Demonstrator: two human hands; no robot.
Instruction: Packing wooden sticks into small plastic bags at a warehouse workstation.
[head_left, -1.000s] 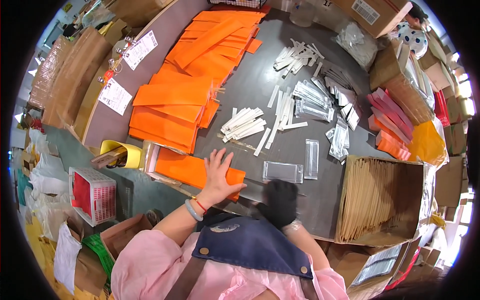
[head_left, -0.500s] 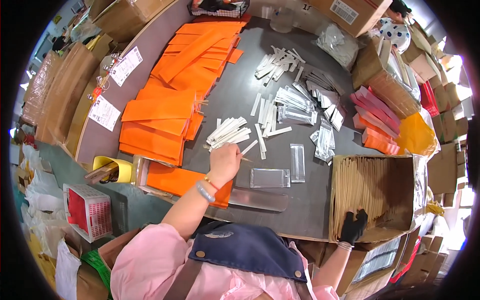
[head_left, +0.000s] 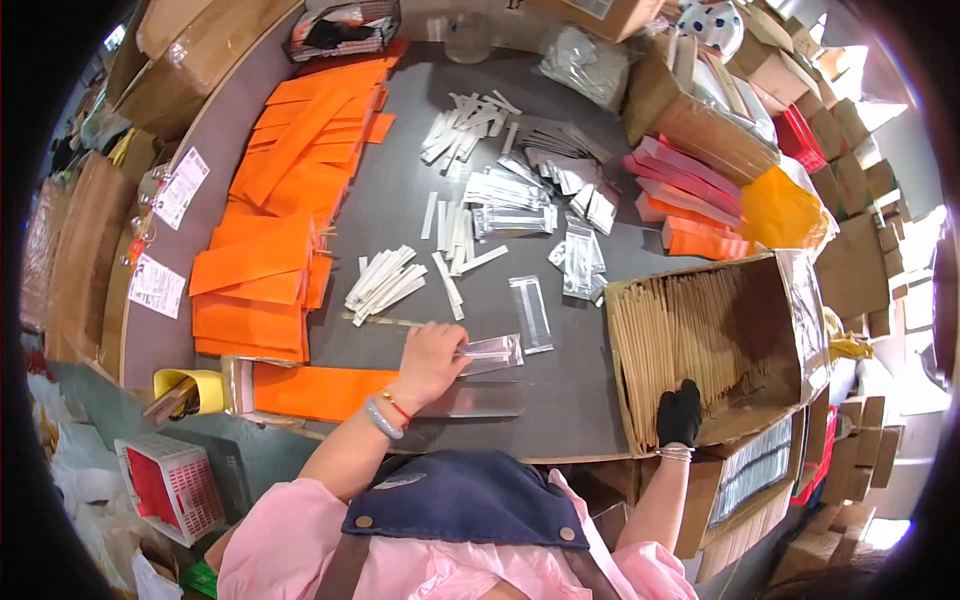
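Observation:
My left hand (head_left: 432,362) is closed over the left end of a small clear plastic packet (head_left: 494,352) at the table's near side. A thin tan stick (head_left: 392,321) reaches from its fingertips to the left; whether it is gripped is hard to see. Beneath the wrist lies a long clear plastic strip (head_left: 470,400). My right hand (head_left: 680,416), in a black glove with bare fingertips, has its fingers drawn together at the near end of a row of upright brown sheets (head_left: 660,335) in a cardboard box (head_left: 785,400). What those fingers hold is hidden.
Orange folded pieces (head_left: 255,262) are stacked at left. White strips (head_left: 388,284) lie mid-table, with clear packets (head_left: 515,218) beyond. Pink and red pieces (head_left: 685,185) sit at right, near a yellow bag (head_left: 785,215). A yellow bin (head_left: 205,390) stands at the left edge.
The view has shifted right. My left hand has come from beside the white strips onto the clear packet, which is now tilted. The gloved fingers have drawn closer together at the brown sheets.

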